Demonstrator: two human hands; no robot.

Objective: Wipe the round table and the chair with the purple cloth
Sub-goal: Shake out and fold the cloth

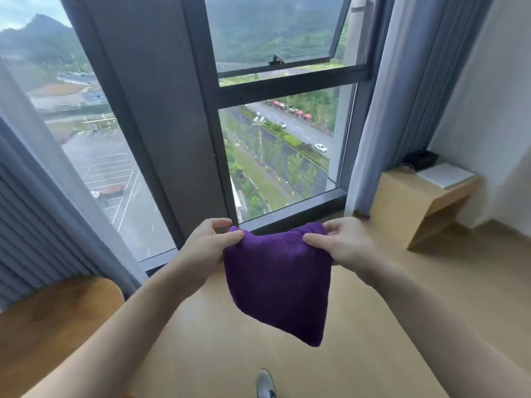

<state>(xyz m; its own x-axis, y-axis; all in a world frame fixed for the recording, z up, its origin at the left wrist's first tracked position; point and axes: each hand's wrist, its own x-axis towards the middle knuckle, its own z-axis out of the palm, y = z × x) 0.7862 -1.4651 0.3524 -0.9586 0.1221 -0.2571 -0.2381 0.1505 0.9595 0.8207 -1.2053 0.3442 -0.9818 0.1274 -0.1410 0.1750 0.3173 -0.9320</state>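
The purple cloth (280, 278) hangs in the air in front of me, folded, its lower corner pointing down. My left hand (205, 248) pinches its upper left corner between thumb and fingers. My right hand (343, 244) pinches the upper right corner. The round wooden table (57, 317) shows at the lower left, partly behind my left forearm, well left of the cloth. No chair is in view.
A tall window (275, 156) with a dark frame stands ahead. Grey curtains (34, 225) hang at both sides. A low wooden bench-like shelf (416, 202) with a white book and a black box sits at the right wall. My shoe (265, 384) is on the pale floor.
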